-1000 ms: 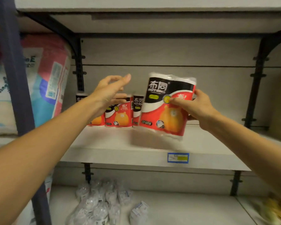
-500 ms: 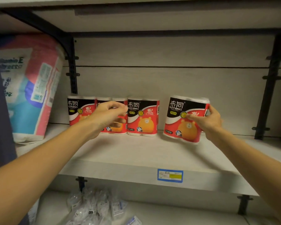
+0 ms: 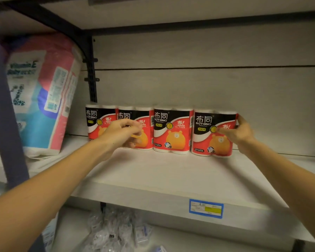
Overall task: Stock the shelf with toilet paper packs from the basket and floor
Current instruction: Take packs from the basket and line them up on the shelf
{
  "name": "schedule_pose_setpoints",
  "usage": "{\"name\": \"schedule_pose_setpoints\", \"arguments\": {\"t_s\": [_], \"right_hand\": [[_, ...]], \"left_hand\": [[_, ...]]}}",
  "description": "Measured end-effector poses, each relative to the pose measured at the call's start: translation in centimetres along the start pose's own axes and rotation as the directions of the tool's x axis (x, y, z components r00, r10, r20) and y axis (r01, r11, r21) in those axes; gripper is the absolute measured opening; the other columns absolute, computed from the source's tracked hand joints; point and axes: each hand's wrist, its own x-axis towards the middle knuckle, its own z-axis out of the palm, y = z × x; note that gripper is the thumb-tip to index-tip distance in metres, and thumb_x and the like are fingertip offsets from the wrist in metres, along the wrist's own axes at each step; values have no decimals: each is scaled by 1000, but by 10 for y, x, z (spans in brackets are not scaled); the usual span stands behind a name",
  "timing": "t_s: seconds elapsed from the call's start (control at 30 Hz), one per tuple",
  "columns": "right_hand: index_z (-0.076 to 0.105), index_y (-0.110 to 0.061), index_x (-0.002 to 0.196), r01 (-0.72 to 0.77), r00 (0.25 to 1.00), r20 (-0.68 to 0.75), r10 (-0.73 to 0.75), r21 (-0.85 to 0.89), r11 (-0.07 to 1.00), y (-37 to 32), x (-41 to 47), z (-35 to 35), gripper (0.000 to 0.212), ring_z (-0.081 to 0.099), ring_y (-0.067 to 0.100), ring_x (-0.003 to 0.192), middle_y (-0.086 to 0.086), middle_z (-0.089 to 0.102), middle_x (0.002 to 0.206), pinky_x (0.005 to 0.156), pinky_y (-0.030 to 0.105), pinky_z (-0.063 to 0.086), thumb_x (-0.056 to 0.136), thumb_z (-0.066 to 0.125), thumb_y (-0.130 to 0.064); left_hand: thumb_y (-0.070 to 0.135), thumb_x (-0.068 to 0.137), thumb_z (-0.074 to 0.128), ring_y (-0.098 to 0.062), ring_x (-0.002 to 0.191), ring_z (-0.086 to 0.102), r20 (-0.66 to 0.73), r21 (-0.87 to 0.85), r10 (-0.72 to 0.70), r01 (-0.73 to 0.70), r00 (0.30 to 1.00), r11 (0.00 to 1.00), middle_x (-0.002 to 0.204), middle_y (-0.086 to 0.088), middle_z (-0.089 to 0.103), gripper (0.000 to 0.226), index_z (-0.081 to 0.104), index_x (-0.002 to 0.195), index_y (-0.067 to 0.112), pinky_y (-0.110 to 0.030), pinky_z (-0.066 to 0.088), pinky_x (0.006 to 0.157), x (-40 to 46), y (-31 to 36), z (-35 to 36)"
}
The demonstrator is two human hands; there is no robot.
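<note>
Right hand (image 3: 241,132) grips the upright pack (image 3: 214,132), label facing out; left hand (image 3: 123,132), at 9 o'clock, loosely curled, holds nothing.

Four packs stand in a row on the shelf (image 3: 153,171); right hand (image 3: 241,133) grips the rightmost pack (image 3: 204,140) — left hand (image 3: 122,132) seemingly empty.

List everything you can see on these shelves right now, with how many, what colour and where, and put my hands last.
toilet paper packs: four, red, black and white, upright in a row at the back of the middle shelf
middle shelf: one, white, across the centre
price tag: one, blue and yellow, on the shelf's front edge
large soft pack: one, pink, blue and white, left end of the shelf
small clear-wrapped items: several, whitish, on the lower shelf
left hand: empty, fingers loosely curled, before the second pack
right hand: holds the rightmost pack
</note>
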Motion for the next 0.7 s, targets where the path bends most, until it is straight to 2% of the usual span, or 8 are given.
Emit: {"name": "schedule_pose_setpoints", "arguments": {"t_s": [0.1, 0.17, 0.3, 0.37, 0.47, 0.57, 0.7], "right_hand": [[38, -13, 129, -24, 999, -30, 21, -82, 996, 2, 2, 6, 85, 63, 33, 103, 10, 62, 117, 91, 52, 52, 63, 91, -21], [33, -10, 129, -58, 997, -57, 49, -157, 986, 0, 1, 12, 84, 59, 39, 109, 17, 58, 121, 93, 56, 49, 67, 88, -23], [28, -7, 135, -73, 978, -206, -9, -388, 919, -18, -22, 30, 79, 43, 46, 121, 27, 44, 129, 96, 52, 40, 78, 79, -27], [27, -5, 137, -18, 962, -251, -111, -459, 888, -29, -38, 40, 77, 39, 46, 122, 29, 38, 131, 95, 51, 39, 80, 76, -24], [33, -4, 134, 120, 943, -209, -260, -512, 850, -46, -62, 55, 62, 35, 45, 122, 28, 35, 135, 96, 51, 37, 86, 68, -24], [43, -7, 127, 229, 927, -149, -344, -503, 833, -67, -90, 71, 44, 39, 39, 120, 23, 41, 132, 95, 47, 38, 92, 60, -28], [50, -11, 123, 318, 898, -118, -423, -491, 811, -91, -135, 95, 36, 45, 34, 114, 16, 49, 126, 92, 45, 41, 93, 56, -31]], "left_hand": [[17, 91, 64, -21, 73, 70, -9, 15, -16, 16, 1000, 1000, 103, -14, 71, 10, 67, 101, 15, -31, 55, 64, -4, -5, -1], [17, 91, 64, -22, 76, 71, -1, 26, -17, 17, 1000, 1000, 102, -13, 71, 12, 66, 103, 16, -32, 56, 66, -9, -5, -1], [16, 92, 63, -19, 72, 70, -12, 12, 20, -20, 1000, 1000, 96, -9, 71, 11, 66, 103, 15, -29, 55, 63, -18, -1, -7], [17, 91, 63, -16, 69, 69, -23, 4, 49, -49, 999, 999, 90, -6, 71, 8, 67, 98, 17, -27, 54, 61, -24, 2, -12], [16, 92, 62, -14, 65, 67, -40, -19, 93, -94, 995, 995, 86, -5, 70, 5, 67, 91, 17, -24, 53, 55, -36, 8, -20], [13, 93, 59, -12, 61, 64, -60, -61, 133, -136, 989, 989, 80, -4, 67, 7, 65, 92, 15, -21, 51, 51, -52, 11, -31], [14, 93, 59, -13, 60, 64, -57, -85, 158, -162, 986, 983, 81, -4, 67, 9, 66, 88, 17, -23, 49, 52, -70, 6, -55]]}}
